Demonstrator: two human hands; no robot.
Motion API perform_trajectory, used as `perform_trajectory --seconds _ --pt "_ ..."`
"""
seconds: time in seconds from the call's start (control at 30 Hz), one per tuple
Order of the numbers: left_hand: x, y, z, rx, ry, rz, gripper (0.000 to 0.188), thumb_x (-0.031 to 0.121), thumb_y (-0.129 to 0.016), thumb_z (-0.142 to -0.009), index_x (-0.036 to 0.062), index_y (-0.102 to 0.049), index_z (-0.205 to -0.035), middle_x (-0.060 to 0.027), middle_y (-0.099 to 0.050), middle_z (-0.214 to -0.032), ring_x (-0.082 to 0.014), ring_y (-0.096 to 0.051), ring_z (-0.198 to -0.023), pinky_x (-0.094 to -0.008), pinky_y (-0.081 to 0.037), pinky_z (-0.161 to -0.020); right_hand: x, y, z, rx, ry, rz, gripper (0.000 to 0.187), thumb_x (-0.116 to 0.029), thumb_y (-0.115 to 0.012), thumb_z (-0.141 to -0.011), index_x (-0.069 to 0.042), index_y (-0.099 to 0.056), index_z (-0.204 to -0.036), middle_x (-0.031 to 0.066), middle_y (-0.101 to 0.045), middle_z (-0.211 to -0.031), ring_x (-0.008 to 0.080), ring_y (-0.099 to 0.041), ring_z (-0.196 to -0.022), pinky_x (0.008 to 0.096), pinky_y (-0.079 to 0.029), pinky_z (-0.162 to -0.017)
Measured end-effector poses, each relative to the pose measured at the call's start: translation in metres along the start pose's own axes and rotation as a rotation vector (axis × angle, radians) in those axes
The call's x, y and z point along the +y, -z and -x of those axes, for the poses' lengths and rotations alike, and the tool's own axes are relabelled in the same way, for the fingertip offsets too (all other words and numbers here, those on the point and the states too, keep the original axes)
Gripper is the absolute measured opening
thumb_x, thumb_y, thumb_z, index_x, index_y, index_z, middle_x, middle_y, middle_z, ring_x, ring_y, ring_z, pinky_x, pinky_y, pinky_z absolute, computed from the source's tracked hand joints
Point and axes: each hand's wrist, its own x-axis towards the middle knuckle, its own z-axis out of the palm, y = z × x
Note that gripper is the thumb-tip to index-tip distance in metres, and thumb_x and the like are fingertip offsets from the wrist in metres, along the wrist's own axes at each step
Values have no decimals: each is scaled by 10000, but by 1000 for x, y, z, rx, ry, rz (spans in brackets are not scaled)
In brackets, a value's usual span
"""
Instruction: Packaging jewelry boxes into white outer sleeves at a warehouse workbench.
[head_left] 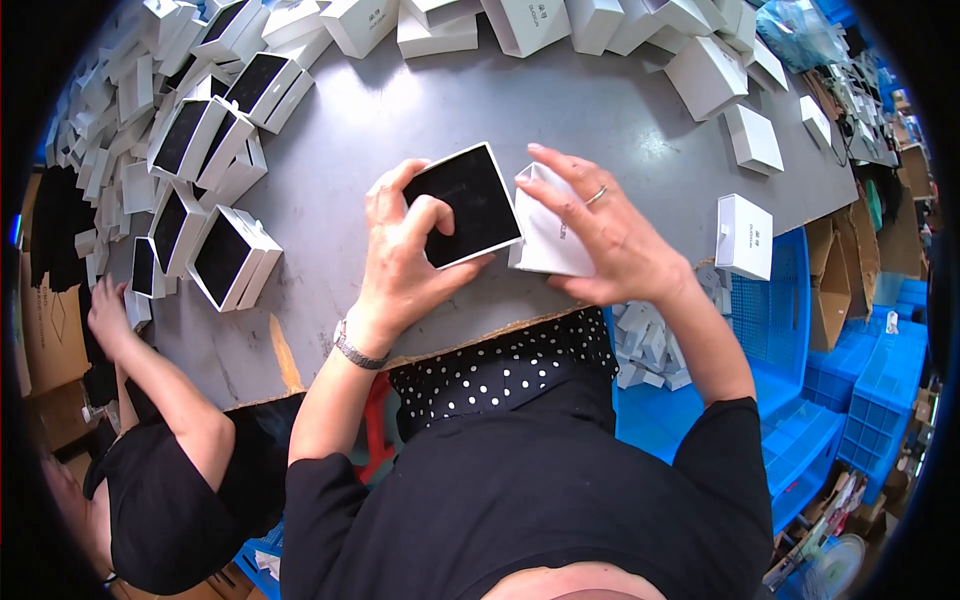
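Note:
In my left hand (405,245) is a white box tray (470,200) with a black lining, its open face turned up. My index finger bends onto the black lining while the thumb and other fingers grip the tray's edges. Just to the right, my right hand (610,225) has its fingers and thumb around a white box sleeve (548,232) with dark print on its face. Tray and sleeve are side by side, their near edges very close; I cannot tell whether they touch. Both are above the grey table (400,110).
Black-lined trays (225,255) stand in stacks at the left, beside a heap of white boxes. White boxes (530,25) line the far edge; one box (745,237) lies at the right edge. A blue crate (770,310) sits below right. A co-worker's hand (110,315) is at the left.

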Motion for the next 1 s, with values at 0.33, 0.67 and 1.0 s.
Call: perform_trajectory --seconds 0.33,0.67,1.0 --pt "17 8 6 -229 -10 -66 437 88 -903 -550 96 -550 -808 -195 -463 -1412 -421 -441 -1306 -520 -415 -1078 -5 -2 -10 -86 45 73 1063 -60 -790 -564 -118 -387 -1547 156 -362 -1606 385 -439 -1393 499 -363 -1153" --pt "-21 -7 16 -81 116 610 1143 498 -844 -763 101 -200 -1619 -193 -237 -1633 -391 -256 -1504 -486 -240 -1227 -13 -19 -26 -118 70 -56 1101 -104 -803 -572 -74 -339 -1570 170 -362 -1599 392 -433 -1399 505 -340 -1163" --pt "10 26 -1 11 43 -164 792 426 -788 -762 81 -564 -1438 -218 -396 -1565 -408 -261 -1510 -538 -178 -1236 -19 3 -11 -116 6 253 976 -311 -826 -633 -110 -447 -1509 143 -441 -1537 367 -474 -1327 506 -365 -1097"
